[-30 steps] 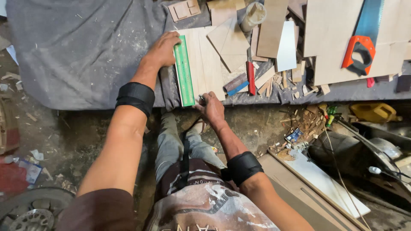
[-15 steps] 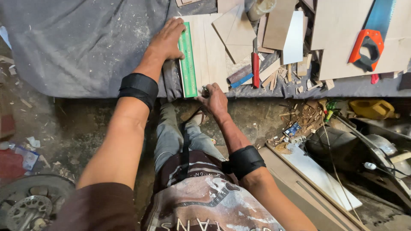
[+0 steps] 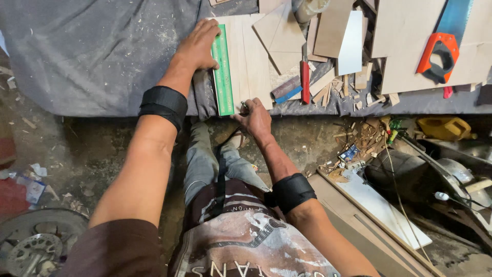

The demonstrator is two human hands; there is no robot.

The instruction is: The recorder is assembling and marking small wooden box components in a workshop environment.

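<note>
While left hand (image 3: 197,46) presses flat, open, on far end of green ruler (image 3: 223,72), ruler runs away from body along board (image 3: 251,61) on counter (image 3: 92,56). Right hand (image 3: 253,119), closed on pencil (image 3: 243,106), sits at near end, just right of ruler edge.

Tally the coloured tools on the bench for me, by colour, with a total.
Green: 1, the ruler under the left hand
Red: 1, the slim tool
Orange-handled: 1, the blue-bladed saw
Total: 3
The right hand holds a small marking tool, colour too small to tell.
</note>
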